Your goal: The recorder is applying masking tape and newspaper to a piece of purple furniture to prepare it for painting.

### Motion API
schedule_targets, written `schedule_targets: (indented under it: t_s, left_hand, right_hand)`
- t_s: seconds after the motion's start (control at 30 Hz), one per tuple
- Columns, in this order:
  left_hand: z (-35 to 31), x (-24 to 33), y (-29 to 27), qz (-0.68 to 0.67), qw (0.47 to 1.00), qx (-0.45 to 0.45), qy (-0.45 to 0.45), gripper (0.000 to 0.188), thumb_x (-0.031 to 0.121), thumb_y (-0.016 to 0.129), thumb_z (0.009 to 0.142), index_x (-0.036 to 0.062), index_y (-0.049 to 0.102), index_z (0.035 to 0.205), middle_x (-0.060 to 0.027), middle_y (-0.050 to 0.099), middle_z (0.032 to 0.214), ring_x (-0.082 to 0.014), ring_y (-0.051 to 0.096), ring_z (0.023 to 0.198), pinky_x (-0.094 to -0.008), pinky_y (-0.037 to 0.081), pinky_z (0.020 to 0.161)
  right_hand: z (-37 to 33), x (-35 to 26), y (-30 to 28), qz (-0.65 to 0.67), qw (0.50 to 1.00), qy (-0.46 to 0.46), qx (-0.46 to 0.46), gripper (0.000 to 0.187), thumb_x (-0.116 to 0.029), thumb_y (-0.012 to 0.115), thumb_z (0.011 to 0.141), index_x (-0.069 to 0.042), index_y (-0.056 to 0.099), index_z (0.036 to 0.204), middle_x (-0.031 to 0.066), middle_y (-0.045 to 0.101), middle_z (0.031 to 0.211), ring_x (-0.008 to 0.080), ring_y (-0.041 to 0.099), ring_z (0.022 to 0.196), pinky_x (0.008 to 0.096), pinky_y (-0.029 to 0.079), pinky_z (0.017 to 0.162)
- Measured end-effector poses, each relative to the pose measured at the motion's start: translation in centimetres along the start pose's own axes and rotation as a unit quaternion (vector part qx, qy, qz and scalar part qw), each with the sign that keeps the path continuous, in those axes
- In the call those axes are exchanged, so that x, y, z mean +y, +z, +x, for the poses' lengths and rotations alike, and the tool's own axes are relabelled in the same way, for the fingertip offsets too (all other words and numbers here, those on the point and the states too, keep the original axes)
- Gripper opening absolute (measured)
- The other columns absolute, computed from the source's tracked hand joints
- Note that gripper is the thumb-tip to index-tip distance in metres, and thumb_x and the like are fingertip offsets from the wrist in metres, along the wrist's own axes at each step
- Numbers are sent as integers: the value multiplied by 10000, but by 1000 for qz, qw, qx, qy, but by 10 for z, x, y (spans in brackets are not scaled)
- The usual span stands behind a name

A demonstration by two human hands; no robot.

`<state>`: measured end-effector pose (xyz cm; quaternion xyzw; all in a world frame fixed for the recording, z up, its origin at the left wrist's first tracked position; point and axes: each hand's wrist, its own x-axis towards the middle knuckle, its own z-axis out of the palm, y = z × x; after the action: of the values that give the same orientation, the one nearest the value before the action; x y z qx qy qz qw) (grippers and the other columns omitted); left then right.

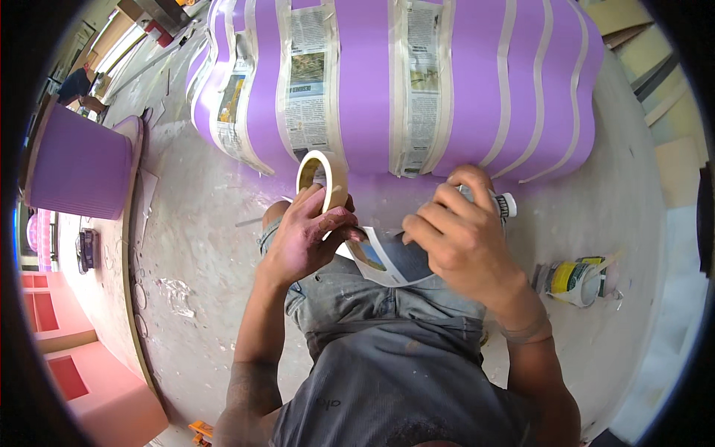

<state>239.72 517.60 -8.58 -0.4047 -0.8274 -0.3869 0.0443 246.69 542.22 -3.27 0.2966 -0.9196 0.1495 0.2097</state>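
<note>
My left hand (309,235) is closed, with a roll of cream masking tape (335,179) hooked on its fingers. Between its thumb and fingertips it pinches a piece of printed newspaper (380,257) with a colour picture, which hangs over my lap. The paper runs across to my right hand (462,231), whose curled fingers close on its other side. A white printed end (506,205) sticks out beyond the right fingers; whether it belongs to the same sheet is hidden. Just ahead stands a rounded purple form (365,74) with lengthwise strips of tape and newspaper (309,97).
On the floor at right lies a yellow-and-white tub (577,281) with a stick across it. A purple tapered container (78,160) stands at left, near pink boxes (97,380). Crumpled plastic (176,294) lies on the grey floor (201,246). Boards lean at far right.
</note>
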Motion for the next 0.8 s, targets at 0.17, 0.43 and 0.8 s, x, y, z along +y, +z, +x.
schedule_targets:
  t_s: [0.17, 0.43, 0.8]
  left_hand:
    - [-4, -8, -3, 20, 1000, 4, 1, 235, -26, 812, 658, 58, 676, 830, -67, 655, 883, -286, 627, 860, -389, 501, 768]
    - [0, -12, -17, 143, 982, 121, 24, 241, -18, 787, 645, 96, 680, 830, -54, 643, 821, -271, 616, 825, -407, 486, 839]
    - [-21, -33, -55, 246, 958, 144, -31, 169, -105, 649, 723, 51, 623, 781, -74, 626, 808, -301, 593, 853, -402, 460, 806]
  right_hand:
    - [-4, 21, -25, -52, 998, 32, 19, 41, -73, 714, 756, -91, 694, 787, 18, 613, 744, 199, 580, 815, 454, 441, 930]
    - [-15, 53, -77, -167, 975, 83, 121, 165, 41, 667, 629, -75, 652, 745, -2, 629, 676, 211, 574, 717, 434, 434, 894]
    - [-69, 62, -113, -212, 947, 189, 148, 175, 88, 631, 658, -44, 658, 771, 0, 638, 656, 220, 549, 706, 435, 423, 938]
